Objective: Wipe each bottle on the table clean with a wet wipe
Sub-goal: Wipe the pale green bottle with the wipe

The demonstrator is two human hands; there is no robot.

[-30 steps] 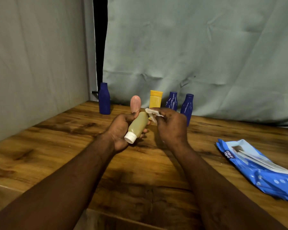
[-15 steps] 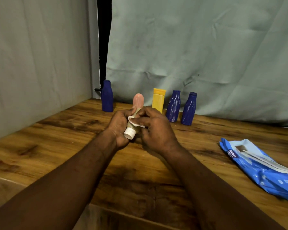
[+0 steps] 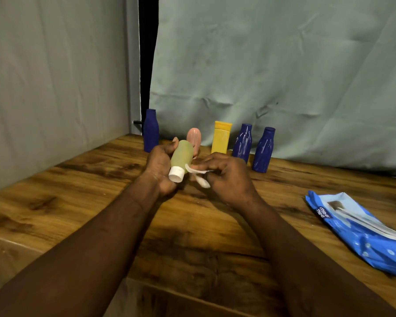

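Note:
My left hand grips a pale green bottle with a white cap, cap end tilted toward me, held above the wooden table. Just to its right, my right hand pinches a crumpled white wet wipe, which sits beside the cap and apart from the bottle's body. Along the back of the table stand a blue bottle, a pink bottle partly hidden behind the green one, a yellow tube and two more blue bottles.
A blue pack of wet wipes lies at the right side of the table. Grey-green cloth hangs behind and to the left, with a dark gap between the sheets. The table's near edge runs below my forearms.
My right hand has drawn the wipe off the bottle and down to the right of the cap. The green body, covered half a second ago, shows again.

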